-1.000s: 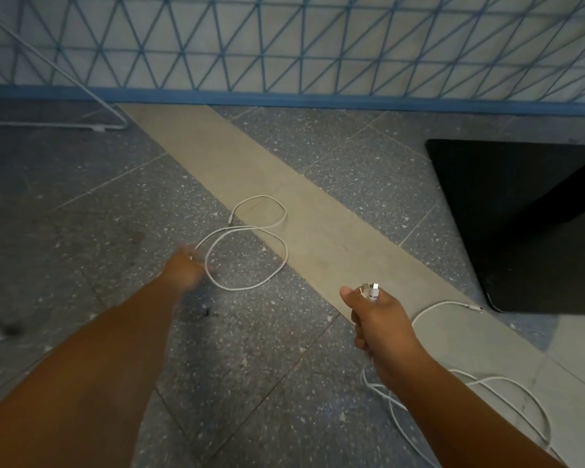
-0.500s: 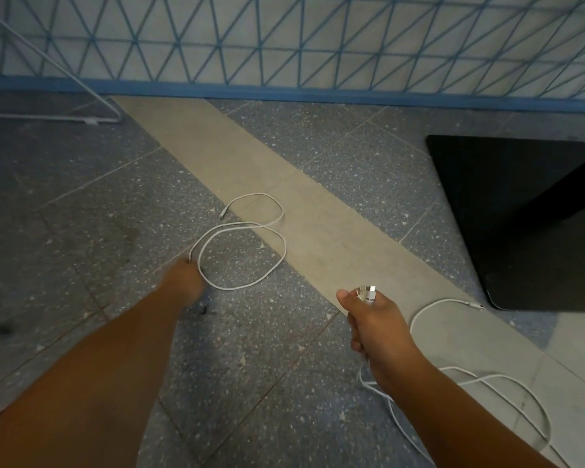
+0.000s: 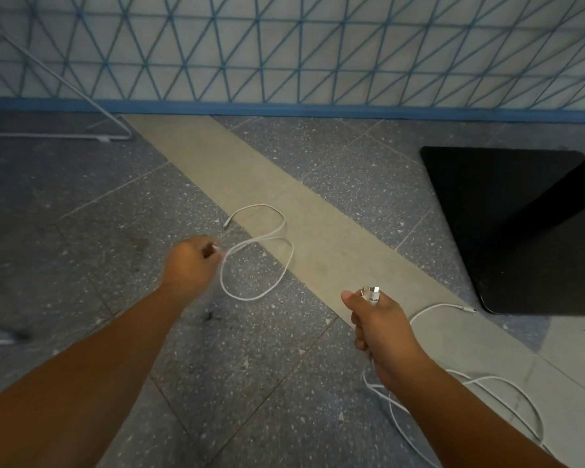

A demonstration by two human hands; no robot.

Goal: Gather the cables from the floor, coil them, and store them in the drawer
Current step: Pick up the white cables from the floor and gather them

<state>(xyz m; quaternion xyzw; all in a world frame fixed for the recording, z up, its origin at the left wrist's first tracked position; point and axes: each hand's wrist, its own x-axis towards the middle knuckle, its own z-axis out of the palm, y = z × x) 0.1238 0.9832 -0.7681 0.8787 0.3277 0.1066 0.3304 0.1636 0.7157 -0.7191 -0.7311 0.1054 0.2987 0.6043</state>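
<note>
Gathering stage: left grip (image 3: pixel 190 265) pinches the looped cable (image 3: pixel 286 261); right grip (image 3: pixel 382 329) clasps gathered plugs (image 3: pixel 370 293). Next, likely, lifting and coiling.

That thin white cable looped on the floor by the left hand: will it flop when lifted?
Probably floppy: the thin white cable lies in loose curves, so its loops would likely sag. Likely light too, being so thin where the left hand grips it.
</note>
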